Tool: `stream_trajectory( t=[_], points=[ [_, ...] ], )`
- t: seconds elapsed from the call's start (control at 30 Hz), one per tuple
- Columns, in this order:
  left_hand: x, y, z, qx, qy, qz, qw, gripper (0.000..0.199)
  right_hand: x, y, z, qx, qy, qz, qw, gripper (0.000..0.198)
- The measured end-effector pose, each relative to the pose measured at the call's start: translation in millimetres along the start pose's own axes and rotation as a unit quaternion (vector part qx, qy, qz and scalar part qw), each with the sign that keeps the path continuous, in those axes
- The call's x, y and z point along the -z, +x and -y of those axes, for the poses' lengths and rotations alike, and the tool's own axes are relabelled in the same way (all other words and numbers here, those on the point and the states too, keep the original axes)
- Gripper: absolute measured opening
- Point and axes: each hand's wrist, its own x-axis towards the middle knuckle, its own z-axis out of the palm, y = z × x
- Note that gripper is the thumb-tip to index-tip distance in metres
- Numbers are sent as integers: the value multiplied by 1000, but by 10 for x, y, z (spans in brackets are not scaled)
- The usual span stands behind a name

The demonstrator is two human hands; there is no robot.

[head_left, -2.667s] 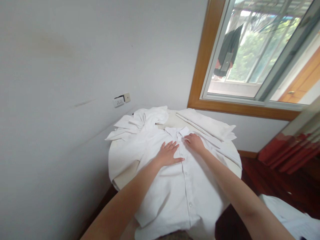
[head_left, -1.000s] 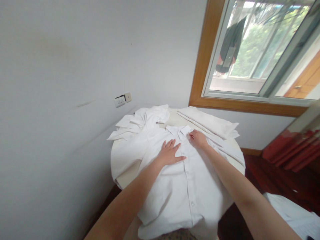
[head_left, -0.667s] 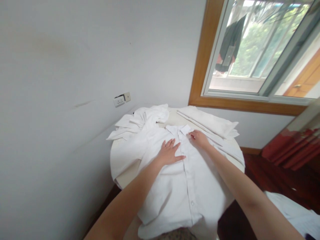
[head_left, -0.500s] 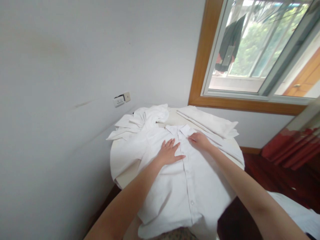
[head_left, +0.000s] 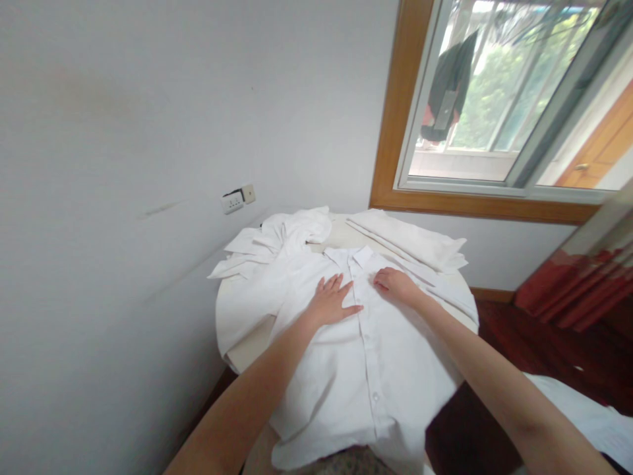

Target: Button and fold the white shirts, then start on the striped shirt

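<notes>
A white button-up shirt [head_left: 341, 369] lies front side up, its collar toward the wall and its hem toward me. My left hand [head_left: 332, 301] rests flat on the chest, left of the button placket, with fingers spread. Just right of the placket, below the collar, my right hand [head_left: 395, 286] touches the shirt with its fingers bent and close together. Whether cloth is pinched under those fingertips is hidden. The shirt's left-hand sleeve spreads over the edge of the round table [head_left: 250, 349].
Crumpled white cloth [head_left: 277, 234] lies at the table's back left, a folded white cloth [head_left: 410, 239] at the back right. A wall socket [head_left: 232, 202] sits beyond. More white fabric [head_left: 578, 415] is at lower right, near a red curtain [head_left: 568, 290].
The view has shifted slightly. My right hand has slid a little away from the collar and placket, its fingers still bent. My left hand stays flat on the shirt.
</notes>
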Motion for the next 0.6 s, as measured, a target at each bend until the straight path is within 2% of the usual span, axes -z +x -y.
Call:
stream_trajectory(
  t=[0.17, 0.3, 0.6],
  points=[
    [23, -5, -9, 2, -6, 2, 1000, 88, -39, -28, -65, -65, -10, -22, 998, 22],
    [32, -3, -15, 5, -8, 9, 1000, 89, -20, -61, -121, -115, -7, -15, 993, 23],
    [18, -6, -8, -1, -6, 2, 1000, 91, -8, -102, -149, -155, -11, -12, 988, 24]
  ],
)
